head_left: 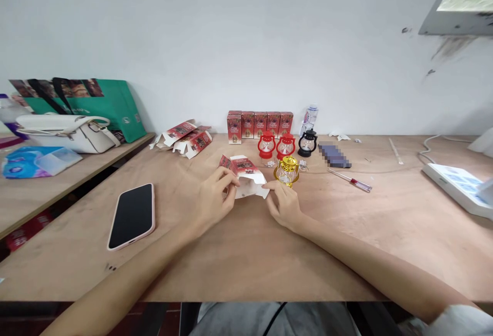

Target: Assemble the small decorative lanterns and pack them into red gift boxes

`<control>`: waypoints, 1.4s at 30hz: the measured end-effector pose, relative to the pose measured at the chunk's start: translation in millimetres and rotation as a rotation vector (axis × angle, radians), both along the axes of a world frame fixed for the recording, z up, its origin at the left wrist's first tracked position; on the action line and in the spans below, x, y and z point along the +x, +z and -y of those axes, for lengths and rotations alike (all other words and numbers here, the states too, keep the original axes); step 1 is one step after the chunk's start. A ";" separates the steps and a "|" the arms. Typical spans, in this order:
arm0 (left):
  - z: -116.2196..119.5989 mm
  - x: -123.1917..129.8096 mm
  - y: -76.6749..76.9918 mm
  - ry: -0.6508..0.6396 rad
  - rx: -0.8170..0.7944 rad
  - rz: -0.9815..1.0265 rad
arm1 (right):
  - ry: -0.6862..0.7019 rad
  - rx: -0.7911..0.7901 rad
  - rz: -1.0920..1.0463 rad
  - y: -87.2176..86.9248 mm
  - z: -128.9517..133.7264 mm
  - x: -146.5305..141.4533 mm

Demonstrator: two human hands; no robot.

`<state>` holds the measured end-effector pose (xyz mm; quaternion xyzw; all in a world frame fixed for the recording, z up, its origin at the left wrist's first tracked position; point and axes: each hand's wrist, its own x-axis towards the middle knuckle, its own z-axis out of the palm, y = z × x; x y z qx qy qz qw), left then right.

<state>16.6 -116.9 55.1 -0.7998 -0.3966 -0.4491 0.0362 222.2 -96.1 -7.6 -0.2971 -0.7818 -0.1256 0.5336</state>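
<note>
The left hand and right hand are bare, and so are the left forearm and right forearm. A pale, greyish-white sleeve with a creased edge shows at the lower right corner. Light grey cloth, softly folded, shows at bottom centre; a thin black cord curves over it.

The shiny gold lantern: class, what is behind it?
Behind the gold lantern stands a red lantern, with red printed cardboard boxes farther back. The gold cap covers what lies directly behind, so that cannot be seen.
</note>
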 end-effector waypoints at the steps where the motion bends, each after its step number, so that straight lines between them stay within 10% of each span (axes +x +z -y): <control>1: 0.9 1.5 -0.3 0.008 -0.052 0.071 | 0.015 -0.037 0.003 -0.6 -0.1 -0.6; 14: 4.0 19.2 -34.2 -0.160 -0.308 0.171 | 0.224 -0.232 -0.256 -10.0 -7.6 -2.0; 22: -16.8 -1.5 -29.1 -0.127 0.027 -0.521 | 0.079 -0.217 -0.200 -11.3 -10.2 -0.7; 29: -19.2 -3.1 -23.4 -0.002 0.369 -0.439 | 0.134 -0.170 -0.148 -7.7 -9.9 -1.7; 42: -25.1 -3.7 -39.5 0.017 0.334 -0.300 | 0.476 -0.622 -0.414 -9.0 -4.3 -6.3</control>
